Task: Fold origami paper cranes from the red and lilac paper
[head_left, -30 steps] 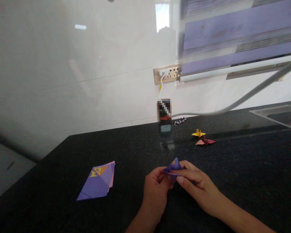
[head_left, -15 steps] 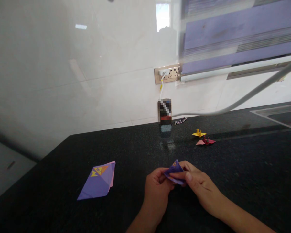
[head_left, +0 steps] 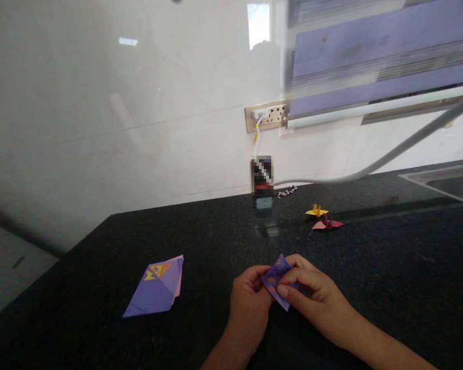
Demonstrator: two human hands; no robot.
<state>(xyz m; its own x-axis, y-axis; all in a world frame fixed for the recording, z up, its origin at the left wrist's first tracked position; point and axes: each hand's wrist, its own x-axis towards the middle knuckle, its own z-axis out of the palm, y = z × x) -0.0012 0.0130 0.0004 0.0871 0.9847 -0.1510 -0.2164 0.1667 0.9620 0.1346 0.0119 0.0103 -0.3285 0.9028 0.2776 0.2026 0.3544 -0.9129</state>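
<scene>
Between my two hands is a small folded piece of purple origami paper (head_left: pixel 272 279) with orange markings, held just above the dark countertop. My left hand (head_left: pixel 250 295) pinches its left edge, fingers curled behind it. The thumb and index finger of my right hand (head_left: pixel 316 290) press on the paper's front face, and the other fingers pass behind its upper right side. Part of the paper is covered by the right fingers. Off to the left lies a packet of folded purple paper (head_left: pixel 154 293) with a yellow and orange print and a pink layer at its edge.
A yellow paper crane (head_left: pixel 316 211) and a red and pink paper crane (head_left: pixel 327 224) sit beyond my right hand. Against the wall stands a blurred-out dark device (head_left: pixel 262 176) with a white cable to the socket (head_left: pixel 268 117). A bead string (head_left: pixel 287 192) lies beside it.
The paper's lower part has opened downward and shows more of its patterned face. My right thumb and index finger have shifted left and down onto it. My left hand stays in place.
</scene>
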